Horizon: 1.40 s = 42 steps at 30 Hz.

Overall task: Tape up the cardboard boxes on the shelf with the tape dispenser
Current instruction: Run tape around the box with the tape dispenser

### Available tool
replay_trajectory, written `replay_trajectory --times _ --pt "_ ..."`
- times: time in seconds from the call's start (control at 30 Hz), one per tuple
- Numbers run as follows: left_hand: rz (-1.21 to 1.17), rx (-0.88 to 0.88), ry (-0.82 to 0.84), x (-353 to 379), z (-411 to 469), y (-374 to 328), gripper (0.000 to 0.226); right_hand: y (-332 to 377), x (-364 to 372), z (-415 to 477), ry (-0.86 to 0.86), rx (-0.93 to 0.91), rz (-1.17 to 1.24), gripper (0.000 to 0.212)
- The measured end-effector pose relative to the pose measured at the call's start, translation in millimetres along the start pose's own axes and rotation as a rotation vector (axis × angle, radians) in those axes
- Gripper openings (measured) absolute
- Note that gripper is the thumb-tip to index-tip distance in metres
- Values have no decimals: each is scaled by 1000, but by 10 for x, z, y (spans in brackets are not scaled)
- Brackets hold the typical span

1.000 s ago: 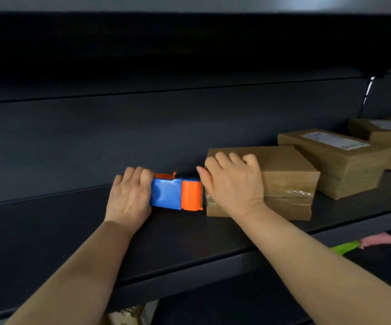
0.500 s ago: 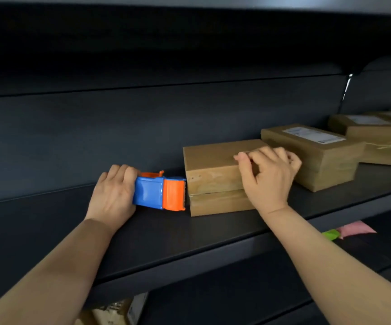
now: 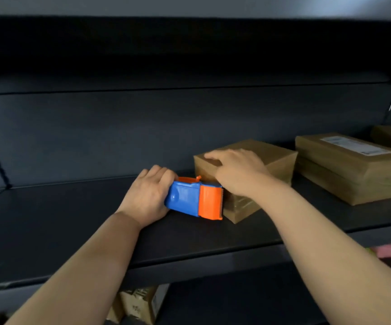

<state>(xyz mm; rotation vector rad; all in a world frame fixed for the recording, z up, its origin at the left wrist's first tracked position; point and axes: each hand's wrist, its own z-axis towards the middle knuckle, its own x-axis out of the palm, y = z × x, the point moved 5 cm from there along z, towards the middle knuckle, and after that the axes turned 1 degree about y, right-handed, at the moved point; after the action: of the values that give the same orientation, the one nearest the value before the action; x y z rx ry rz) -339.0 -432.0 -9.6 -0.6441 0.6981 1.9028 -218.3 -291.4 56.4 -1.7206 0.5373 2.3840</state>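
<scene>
Since half a second ago the right hand (image 3: 236, 174) has been sliding from the right end of the nearest cardboard box (image 3: 274, 156) to its top left corner. The box is now sitting turned, with one corner pointing toward the bottom of the frame. It is resting on the dark shelf (image 3: 119, 233), right of centre. A labelled box (image 3: 344, 165) is lying just beside it toward the right edge.

The right grip is lying spread and flat on the box top, pressing rather than pinching. The left hand (image 3: 147, 198) is wrapping its grip around the blue body of the tape dispenser (image 3: 194, 200), whose orange toothed end is meeting the box's left face.

The box is looking light, stiff and smooth, so it is likely sliding easily under the dispenser's push. Pressing down flat on top, near the taped end, seems the best hold. The dispenser is hard plastic and is best held by the blue body, clear of the teeth.
</scene>
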Motion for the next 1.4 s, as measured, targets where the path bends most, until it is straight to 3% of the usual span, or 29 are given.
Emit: replay_trajectory --times 0.13,0.3,0.5,0.8,1.1,1.17,1.3,1.4 --pt "6 20 -2 -9 -3 -33 37 47 52 -45 -66 19 -101 43" --pt "41 -27 -12 -1 -3 -6 36 27 65 -33 42 26 -140 48" --pt "63 -260 -7 22 -125 405 47 -292 -96 -376 97 -39 -36 43" --pt "152 -195 -64 59 -22 273 47 -470 -194 -431 137 -115 53 41" --pt "376 -169 -71 55 93 79 19 -552 -230 -397 199 -103 121 46" --pt "364 -174 -52 67 80 80 24 -461 -256 -402 106 -43 31 49" --pt "315 -162 -58 67 81 38 34 -185 -38 -392 -454 5 -303 28" --pt "299 -169 -68 77 65 31 34 -225 275 -332 -684 -42 -415 22"
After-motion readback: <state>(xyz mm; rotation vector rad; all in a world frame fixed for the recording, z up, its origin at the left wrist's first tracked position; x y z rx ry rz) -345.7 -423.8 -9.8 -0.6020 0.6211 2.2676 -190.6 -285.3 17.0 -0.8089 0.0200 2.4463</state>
